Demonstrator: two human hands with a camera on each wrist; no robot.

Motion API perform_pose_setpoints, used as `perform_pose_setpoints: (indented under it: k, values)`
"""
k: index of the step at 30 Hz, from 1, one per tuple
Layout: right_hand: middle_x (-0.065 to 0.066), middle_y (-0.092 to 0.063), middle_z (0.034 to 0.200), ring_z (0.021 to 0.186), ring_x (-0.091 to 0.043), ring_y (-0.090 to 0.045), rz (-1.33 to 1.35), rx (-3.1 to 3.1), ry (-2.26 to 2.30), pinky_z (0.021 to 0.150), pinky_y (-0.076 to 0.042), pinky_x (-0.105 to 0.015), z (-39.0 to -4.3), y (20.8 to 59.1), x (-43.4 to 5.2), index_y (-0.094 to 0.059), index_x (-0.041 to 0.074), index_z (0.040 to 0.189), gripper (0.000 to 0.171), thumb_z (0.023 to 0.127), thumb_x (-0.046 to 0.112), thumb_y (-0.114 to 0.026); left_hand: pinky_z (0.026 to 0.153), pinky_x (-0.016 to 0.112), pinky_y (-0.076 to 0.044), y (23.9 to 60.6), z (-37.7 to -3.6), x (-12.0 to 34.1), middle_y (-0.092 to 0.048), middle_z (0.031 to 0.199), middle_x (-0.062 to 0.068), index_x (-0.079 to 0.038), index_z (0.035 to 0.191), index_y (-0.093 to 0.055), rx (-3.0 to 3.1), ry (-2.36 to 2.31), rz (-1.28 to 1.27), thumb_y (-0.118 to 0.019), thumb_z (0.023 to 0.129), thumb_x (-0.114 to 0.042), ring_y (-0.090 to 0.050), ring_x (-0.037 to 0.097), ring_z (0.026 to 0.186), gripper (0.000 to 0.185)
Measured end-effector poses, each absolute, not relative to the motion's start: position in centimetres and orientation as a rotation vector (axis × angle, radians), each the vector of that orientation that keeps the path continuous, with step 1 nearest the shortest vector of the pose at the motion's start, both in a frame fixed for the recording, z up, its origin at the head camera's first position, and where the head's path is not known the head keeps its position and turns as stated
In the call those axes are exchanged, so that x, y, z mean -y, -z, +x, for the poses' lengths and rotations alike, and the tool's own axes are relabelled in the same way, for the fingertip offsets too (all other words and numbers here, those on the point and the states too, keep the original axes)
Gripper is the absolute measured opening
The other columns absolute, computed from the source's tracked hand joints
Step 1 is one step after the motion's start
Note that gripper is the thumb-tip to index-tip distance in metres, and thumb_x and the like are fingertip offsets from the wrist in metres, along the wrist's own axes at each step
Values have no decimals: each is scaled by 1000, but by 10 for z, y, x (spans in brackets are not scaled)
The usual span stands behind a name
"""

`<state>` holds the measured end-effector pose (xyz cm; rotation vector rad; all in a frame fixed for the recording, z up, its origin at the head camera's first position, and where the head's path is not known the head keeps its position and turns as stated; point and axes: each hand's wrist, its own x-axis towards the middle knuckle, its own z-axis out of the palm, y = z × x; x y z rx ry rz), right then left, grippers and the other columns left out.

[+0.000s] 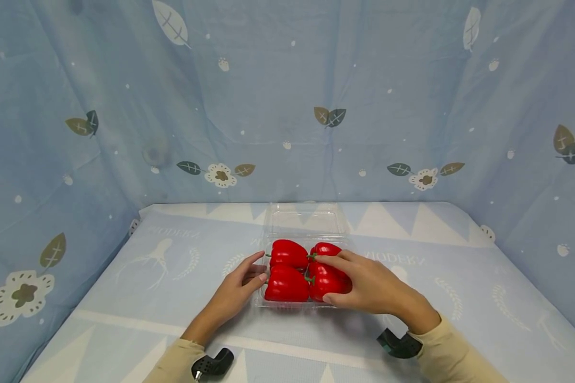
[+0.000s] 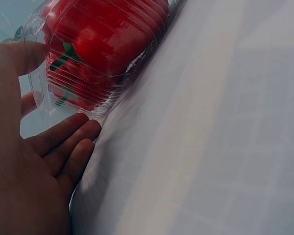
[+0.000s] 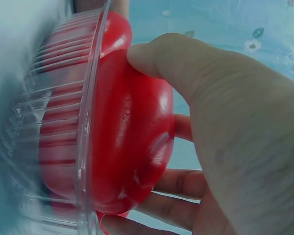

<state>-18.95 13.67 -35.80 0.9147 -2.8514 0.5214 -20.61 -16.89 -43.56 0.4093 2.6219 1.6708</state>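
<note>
1. Counter [image 1: 172, 298], covered in a pale blue patterned cloth, with a blue leaf-and-flower curtain [image 1: 124, 106] hung round it on three sides. All the work sits at the middle of the counter, close to the person.

2. Clear ribbed plastic clamshell box [image 1: 304, 223], its lid tipped back and open towards the curtain. Four glossy red bell peppers with green stems fill the tray in two rows; no pepper lies loose on the cloth. Judgement: filling looks finished or nearly so, and the lid not yet closed is what remains.

3. Right hand [image 1: 369, 287]: fingers curled over the near-right red pepper [image 1: 327, 282], thumb at its near side, index reaching towards the stem. The grip is wrapped round the fruit, which is seated in the tray.

4. Left hand [image 1: 239, 290]: fingers straight and relaxed, laid against the tray's left wall beside the near-left pepper [image 1: 285, 285]. The grip is spread, steadying and holding nothing.

5. View differences:
   - Head view alone gives the count of four, the open lid and both hands at once.
   - Left wrist view shows the fingertips [image 2: 85, 134] touching the box's lower corner where it meets the cloth, and a green stem [image 2: 63, 55] seen through the ribbed wall.
   - Right wrist view shows the thumb [image 3: 161, 56] pressed on the pepper's skin above the tray rim [image 3: 90, 98], fingers under its far side. The contact is hidden from the head view.
</note>
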Motion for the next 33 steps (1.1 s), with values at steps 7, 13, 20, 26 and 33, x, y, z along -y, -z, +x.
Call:
perform_pose_setpoints:
  k: [7, 13, 20, 26, 33]
  values:
    - [9, -55, 124, 100, -11, -57, 874, 2889, -517, 73, -53, -29, -191, 357, -138, -48, 38, 137, 71, 73, 53, -75, 94, 38, -49, 436, -207, 169, -61, 120, 0, -28, 144, -40, -2656, -1622, 407, -61, 92, -38, -59, 16, 109, 57]
    - [11, -54, 127, 105, -8, -55, 840, 2910, -576, 79, -53, -31, -191, 357, -139, -51, 30, 133, 71, 71, 53, -77, 94, 37, -49, 436, -207, 169, -61, 120, -1, -27, 145, -40, -2654, -1622, 420, -61, 92, -39, -60, 16, 108, 58]
    - [11, -50, 114, 96, -8, -55, 849, 2906, -611, 70, -53, -23, -192, 358, -142, -55, 31, 129, 68, 70, 54, -78, 94, 36, -49, 435, -206, 169, -62, 120, -3, -28, 144, -41, -2642, -1626, 405, -62, 92, -39, -59, 14, 108, 58]
    - [12, -49, 109, 93, -8, -53, 860, 2918, -667, 70, -51, -21, -193, 357, -142, -55, 29, 133, 69, 71, 48, -79, 94, 36, -49, 435, -207, 169, -61, 119, -3, -29, 144, -41, -2649, -1624, 403, -62, 92, -38, -59, 14, 108, 57]
    - [9, -46, 109, 94, -9, -50, 858, 2932, -713, 72, -51, -22, -192, 357, -142, -53, 27, 137, 72, 72, 46, -80, 93, 36, -50, 435, -207, 169, -61, 120, -2, -28, 145, -40, -2647, -1623, 405, -61, 92, -39, -60, 15, 107, 58]
